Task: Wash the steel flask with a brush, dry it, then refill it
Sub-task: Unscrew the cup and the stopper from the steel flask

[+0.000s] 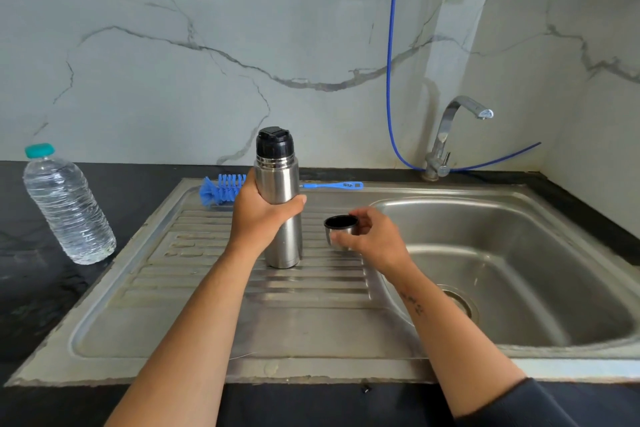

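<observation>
Head view, the only one: early stage, by my judgement. Tall cylindrical brushed-steel flask (282, 215) stands upright on the ribbed steel drainboard (214, 288), left of the sink basin (519, 253). Left hand (258, 218) grips its body around the middle, fingers wrapped behind, thumb showing on the right side. Black inner stopper (274, 142) is still on the neck. Small steel cup lid with dark inside (341, 229) is off the flask, just beside it on the right, mouth up; right hand (374, 239) holds it, fingers curled round its side. Cannot tell whether the cup is resting on the drainboard or just above it.

Done so far, as it looks: outer cup off. Left to do: stopper out, brushing, rinsing, drying, refilling. No water visible running from the chrome tap (464, 121); flask shows no suds or obvious wetness.

Blue bristled bottle brush with thin blue handle (225, 189) lies untouched along the back edge of the drainboard, behind the flask. Clear plastic water bottle with teal cap (67, 208) stands on the dark bench (34, 288) well to the left, cap on, probably the refill source. Flask surface looks clean, matte-shiny, no dents visible.
</observation>
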`<control>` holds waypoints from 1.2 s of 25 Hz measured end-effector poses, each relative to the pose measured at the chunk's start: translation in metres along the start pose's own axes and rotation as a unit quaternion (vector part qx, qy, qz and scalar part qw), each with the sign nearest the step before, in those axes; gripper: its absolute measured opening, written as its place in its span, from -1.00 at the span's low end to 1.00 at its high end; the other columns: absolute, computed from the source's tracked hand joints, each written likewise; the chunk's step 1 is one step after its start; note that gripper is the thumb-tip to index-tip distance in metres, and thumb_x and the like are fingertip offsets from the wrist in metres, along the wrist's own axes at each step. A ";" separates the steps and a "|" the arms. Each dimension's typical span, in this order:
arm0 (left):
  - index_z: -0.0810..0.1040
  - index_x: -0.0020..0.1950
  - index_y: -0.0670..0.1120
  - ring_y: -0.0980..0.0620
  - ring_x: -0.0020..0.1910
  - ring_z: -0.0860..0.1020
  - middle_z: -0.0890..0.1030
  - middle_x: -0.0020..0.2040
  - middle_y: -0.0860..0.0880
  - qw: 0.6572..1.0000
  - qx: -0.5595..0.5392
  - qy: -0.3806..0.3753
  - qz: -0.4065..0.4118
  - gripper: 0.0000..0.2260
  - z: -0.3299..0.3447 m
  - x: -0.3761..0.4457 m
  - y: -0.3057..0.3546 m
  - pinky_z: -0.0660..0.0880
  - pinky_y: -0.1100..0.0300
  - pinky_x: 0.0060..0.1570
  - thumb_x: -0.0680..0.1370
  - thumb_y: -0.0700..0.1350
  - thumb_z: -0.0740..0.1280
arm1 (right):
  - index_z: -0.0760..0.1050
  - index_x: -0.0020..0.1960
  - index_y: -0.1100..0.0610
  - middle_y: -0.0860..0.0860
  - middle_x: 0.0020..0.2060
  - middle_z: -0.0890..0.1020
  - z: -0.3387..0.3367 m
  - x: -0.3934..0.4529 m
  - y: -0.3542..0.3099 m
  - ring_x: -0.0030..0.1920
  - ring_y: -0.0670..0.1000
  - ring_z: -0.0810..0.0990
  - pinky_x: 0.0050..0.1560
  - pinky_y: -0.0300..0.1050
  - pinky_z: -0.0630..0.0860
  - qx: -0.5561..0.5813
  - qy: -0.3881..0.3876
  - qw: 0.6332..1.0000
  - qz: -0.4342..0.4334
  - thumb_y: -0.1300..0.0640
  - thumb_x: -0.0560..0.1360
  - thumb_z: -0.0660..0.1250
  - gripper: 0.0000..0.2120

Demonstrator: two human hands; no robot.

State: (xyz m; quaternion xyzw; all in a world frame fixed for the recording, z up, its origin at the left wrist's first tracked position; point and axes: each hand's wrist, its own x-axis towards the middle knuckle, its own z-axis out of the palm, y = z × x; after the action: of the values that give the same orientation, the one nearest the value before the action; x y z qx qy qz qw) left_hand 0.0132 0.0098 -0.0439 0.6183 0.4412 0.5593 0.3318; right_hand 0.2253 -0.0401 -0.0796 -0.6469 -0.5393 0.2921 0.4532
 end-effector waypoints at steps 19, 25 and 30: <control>0.54 0.12 0.03 0.20 -0.14 0.64 0.68 -0.07 0.08 0.996 0.042 0.084 -0.009 -0.57 -0.052 -0.008 0.001 0.49 0.43 -0.25 0.35 -0.16 0.63 | 0.58 -0.06 0.01 -0.14 -0.25 0.65 0.011 -0.003 -0.092 -0.23 -0.18 0.60 -0.16 -0.19 0.52 -0.070 0.065 0.972 -0.214 -0.11 0.55 0.43 -0.80; 0.55 0.17 0.03 0.21 -0.12 0.64 0.68 -0.05 0.10 0.992 0.034 0.118 -0.010 -0.54 -0.060 -0.007 -0.002 0.51 0.36 -0.21 0.35 -0.15 0.62 | 0.43 0.41 0.07 0.02 0.08 0.65 0.061 0.025 -0.217 0.05 0.04 0.60 0.00 -0.06 0.49 -0.238 -0.109 0.912 -0.315 -0.32 0.58 0.25 -0.42; 0.52 0.18 0.06 0.15 -0.12 0.65 0.66 -0.06 0.10 0.992 0.052 0.116 -0.011 -0.52 -0.060 -0.006 -0.003 0.53 0.38 -0.24 0.35 -0.10 0.63 | 0.56 0.14 0.14 0.05 -0.11 0.57 0.087 0.033 -0.252 -0.12 0.08 0.56 -0.26 -0.11 0.40 -0.485 -0.119 0.787 -0.363 -0.27 0.64 0.14 -0.50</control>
State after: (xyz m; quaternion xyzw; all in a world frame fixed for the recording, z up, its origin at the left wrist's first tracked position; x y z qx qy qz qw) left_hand -0.0459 0.0001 -0.0395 0.5609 0.5120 0.5999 0.2518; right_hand 0.0486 0.0169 0.1141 -0.4976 -0.8550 -0.1191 0.0848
